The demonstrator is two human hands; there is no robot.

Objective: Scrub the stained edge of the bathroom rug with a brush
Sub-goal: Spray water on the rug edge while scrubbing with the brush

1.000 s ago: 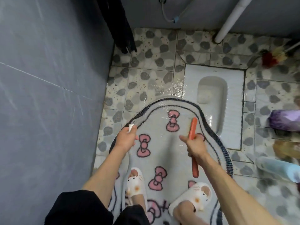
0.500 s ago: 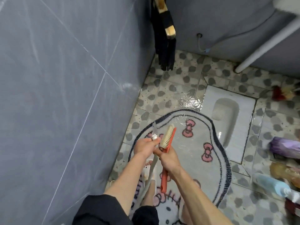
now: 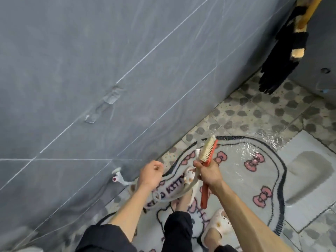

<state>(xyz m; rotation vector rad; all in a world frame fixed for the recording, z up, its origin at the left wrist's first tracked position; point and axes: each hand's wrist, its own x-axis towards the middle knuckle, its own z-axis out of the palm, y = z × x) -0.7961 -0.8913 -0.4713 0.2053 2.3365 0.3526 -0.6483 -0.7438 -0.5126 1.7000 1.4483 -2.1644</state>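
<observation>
1. Right hand (image 3: pixel 209 174): I see it clamped round the red handle of the brush (image 3: pixel 207 150). The same grip takes in the white hose (image 3: pixel 181 190).
2. Brush: the head points away from me, with the pale bristles facing the grey wall (image 3: pixel 91 70). It shows over the rug's far left edge. I cannot tell whether the bristles touch the pile.
3. Left hand (image 3: pixel 151 172): the fingers are curled together, with nothing that I can see inside them. It sits between the right hand and the tap (image 3: pixel 118 176).
4. Rug (image 3: pixel 236 179): it is white with pink bows and a dark border. It lies on the pebble-patterned floor (image 3: pixel 254 110), its left edge close to the foot of the wall. Its far edge glistens wet.
5. Hose: it runs from the tap, loops over the rug under my left forearm and rises into the right hand. Its tip stands just beside the bristles.
6. Surroundings: a white squat pan (image 3: pixel 309 170) lies at the rug's right edge. A black cloth (image 3: pixel 283 60) hangs in the far corner. My feet, in white slippers (image 3: pixel 218 224), stand on the rug's near part.
</observation>
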